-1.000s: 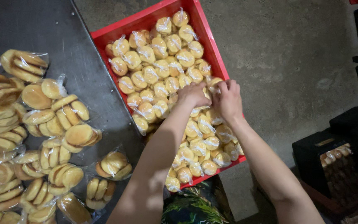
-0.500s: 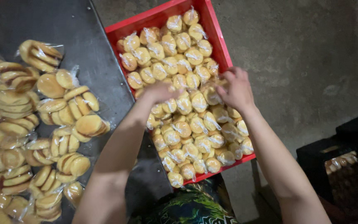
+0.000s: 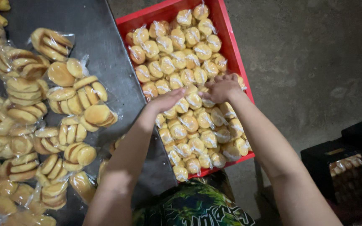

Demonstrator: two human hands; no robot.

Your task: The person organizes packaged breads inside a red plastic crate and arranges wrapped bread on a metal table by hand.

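Observation:
A red plastic crate (image 3: pixel 229 46) sits on the floor, filled with several clear bags of round yellow buns (image 3: pixel 177 46). My left hand (image 3: pixel 166 100) hovers flat over the bags near the crate's left side, fingers together and pointing right. My right hand (image 3: pixel 221 88) rests knuckles-up on the bags in the crate's middle, fingers curled down among them; whether it grips one I cannot tell. The two hands nearly meet over a bag (image 3: pixel 191 91).
A dark metal table (image 3: pixel 105 54) at the left carries several more bags of buns (image 3: pixel 70 94) in a loose pile. Grey concrete floor (image 3: pixel 315 62) lies to the right. A black crate (image 3: pixel 340 167) stands at lower right.
Both hands have drawn closer together over the crate's middle; the left hand has flattened and moved right. The view has shifted slightly.

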